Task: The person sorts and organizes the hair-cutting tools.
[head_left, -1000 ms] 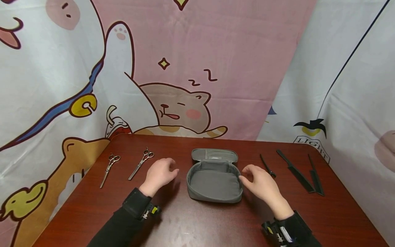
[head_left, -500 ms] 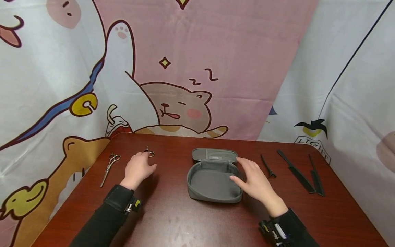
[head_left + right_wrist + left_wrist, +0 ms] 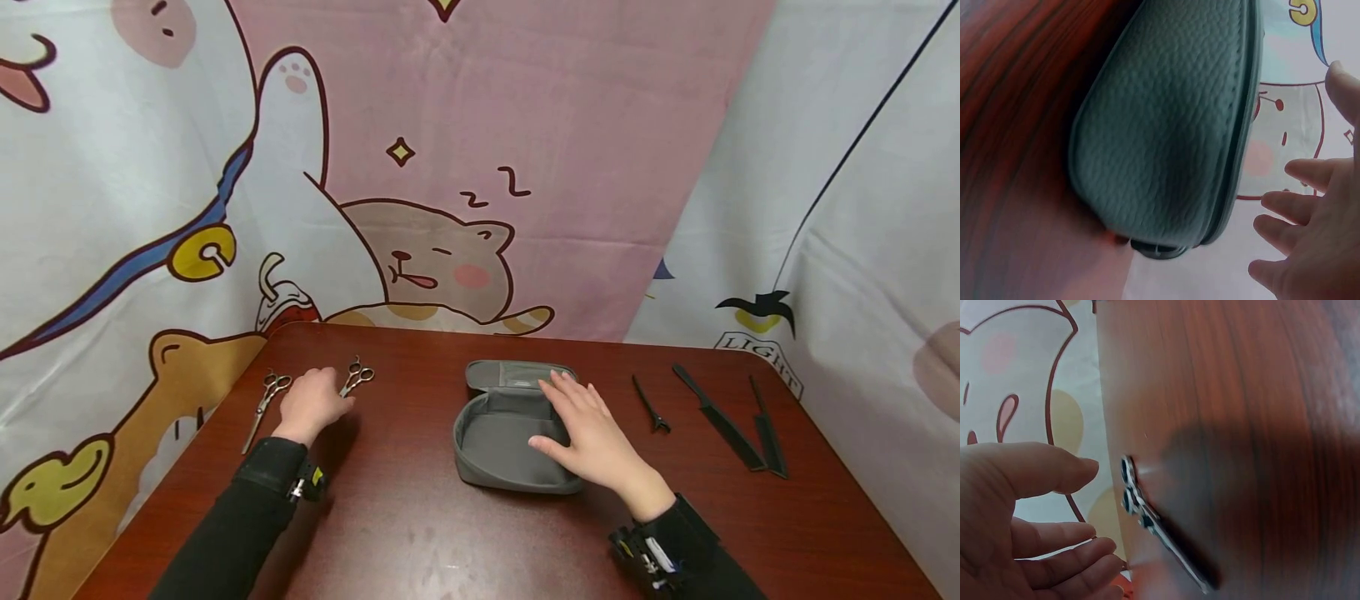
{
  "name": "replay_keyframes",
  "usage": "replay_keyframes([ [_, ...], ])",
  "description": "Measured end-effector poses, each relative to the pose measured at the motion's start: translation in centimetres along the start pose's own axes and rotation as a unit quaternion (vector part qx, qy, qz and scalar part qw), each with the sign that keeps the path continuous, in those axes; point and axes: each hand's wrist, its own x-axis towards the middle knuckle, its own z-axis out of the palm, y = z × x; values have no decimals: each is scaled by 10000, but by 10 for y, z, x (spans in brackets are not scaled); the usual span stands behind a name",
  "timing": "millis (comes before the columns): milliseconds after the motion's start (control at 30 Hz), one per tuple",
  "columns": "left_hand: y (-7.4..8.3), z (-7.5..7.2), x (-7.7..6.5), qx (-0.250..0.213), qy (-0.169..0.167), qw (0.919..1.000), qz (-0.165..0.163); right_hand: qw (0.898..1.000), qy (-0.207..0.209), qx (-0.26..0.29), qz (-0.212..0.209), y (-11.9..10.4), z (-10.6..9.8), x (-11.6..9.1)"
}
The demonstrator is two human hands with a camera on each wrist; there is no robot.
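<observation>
My left hand hovers over the table between two pairs of hairdressing scissors, its fingers loose and holding nothing. The left scissors lie partly behind this hand. Of the right scissors the finger rings show past the thumb, while the blades are covered. In the left wrist view, one pair of scissors lies apart from the fingertips. A grey zippered case stands with its lid folded back, its textured side filling the right wrist view. My right hand, fingers spread, is above the case's right side.
On the right of the brown table lie a black hair clip, a long dark comb and a second dark comb. A cartoon-printed cloth hangs behind the table's far edge.
My left hand has moved left from beside the case, passing over the right scissors. The right hand has shifted left from the case's edge to above it, fingers spreading.
</observation>
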Motion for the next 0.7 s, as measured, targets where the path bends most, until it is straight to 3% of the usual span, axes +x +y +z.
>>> replay_keyframes([
  [300, -15, 4, 7, 7, -459, 9983, -349, 9996, -218, -151, -113, -16, 8, 8],
  [700, -20, 11, 13, 107, -698, 9962, -505, 9973, -507, -87, -525, -38, 25, 19],
])
